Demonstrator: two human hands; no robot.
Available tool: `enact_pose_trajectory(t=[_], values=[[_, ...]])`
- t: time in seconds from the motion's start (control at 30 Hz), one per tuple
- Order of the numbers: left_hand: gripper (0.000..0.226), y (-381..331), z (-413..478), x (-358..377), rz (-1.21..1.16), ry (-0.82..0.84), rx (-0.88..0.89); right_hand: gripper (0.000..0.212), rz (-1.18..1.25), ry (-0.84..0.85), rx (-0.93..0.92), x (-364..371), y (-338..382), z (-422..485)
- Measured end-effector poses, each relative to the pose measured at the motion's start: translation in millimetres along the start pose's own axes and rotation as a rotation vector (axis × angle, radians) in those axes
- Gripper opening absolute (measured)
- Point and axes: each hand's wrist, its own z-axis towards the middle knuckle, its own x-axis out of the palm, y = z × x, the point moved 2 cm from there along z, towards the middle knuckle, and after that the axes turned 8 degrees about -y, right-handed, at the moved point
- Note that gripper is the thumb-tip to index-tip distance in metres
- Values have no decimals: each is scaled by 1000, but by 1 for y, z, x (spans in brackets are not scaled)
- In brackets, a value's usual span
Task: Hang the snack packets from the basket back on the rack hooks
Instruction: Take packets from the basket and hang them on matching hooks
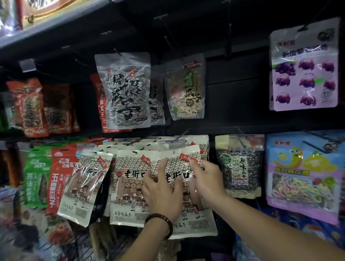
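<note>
A cream sunflower-seed packet point(195, 223) with a drawn street scene sits at the front of a lower rack row. Both hands hold it. My left hand point(163, 189) lies flat on its front with fingers spread, a dark bead bracelet on the wrist. My right hand point(207, 176) grips its upper right edge by the red label. Its top reaches a black hook point(180, 139) that sticks out above it. Two matching cream packets point(127, 173) point(84, 188) hang to the left, the far one tilted. The basket is out of view.
Grey and green seed packets point(124, 91) point(186, 89) hang on the upper row, and a purple candy bag point(303, 68) hangs at right. A dark seed packet point(240, 166) and a pastel candy bag point(303, 174) hang right of my hands. Bare hooks point(230, 26) jut out above.
</note>
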Motion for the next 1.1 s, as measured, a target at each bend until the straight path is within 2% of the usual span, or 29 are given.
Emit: enact_pose_trajectory(t=[0.3,0.83,1.1], values=[[59,1,1,-7,-22,-27,79,58,69,24,-150,-2,3,-7],[53,-2,6,1,40,35,69,58,46,-158,20,6,3,-4],[53,-1,17,7,141,87,70,53,-18,-178,73,9,2,3]])
